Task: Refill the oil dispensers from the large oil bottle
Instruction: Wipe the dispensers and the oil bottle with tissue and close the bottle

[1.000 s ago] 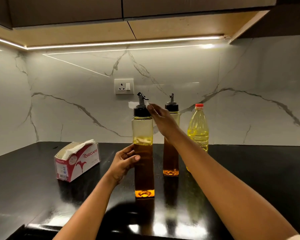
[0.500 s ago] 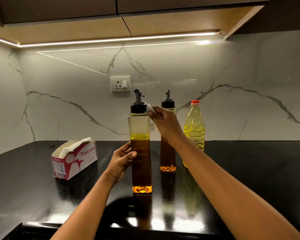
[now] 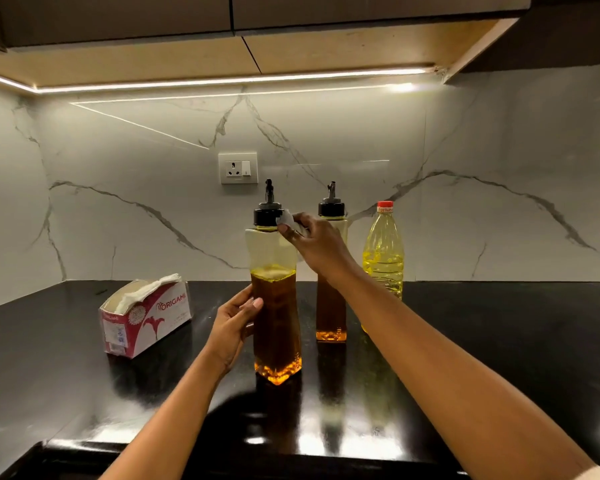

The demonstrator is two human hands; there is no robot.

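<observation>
From the head camera I see a glossy black table point(image 3: 499, 327) against a white marbled wall, lit from under the cabinets.

My left hand point(image 3: 234, 327) is curled around the waist of the near oil dispenser point(image 3: 276, 306), thumb on the front face and fingers behind. This dispenser stands upright at the centre of the table, with dark amber oil filling more than half of it.

My right hand point(image 3: 321, 249) reaches over at shoulder height of that dispenser. Its fingertips pinch a small white tissue point(image 3: 286, 219), which is pressed against the right side of the dispenser's black cap point(image 3: 264, 216).

The far oil dispenser point(image 3: 330, 313) stands upright just behind and to the right, partly hidden by my right wrist. The large oil bottle point(image 3: 383, 251), with yellow oil and a red cap on, stands beside it nearer the wall.

An open tissue box point(image 3: 146, 318) lies on the left of the table, well apart from the bottles. A wall socket point(image 3: 238, 168) sits above the dispensers.
</observation>
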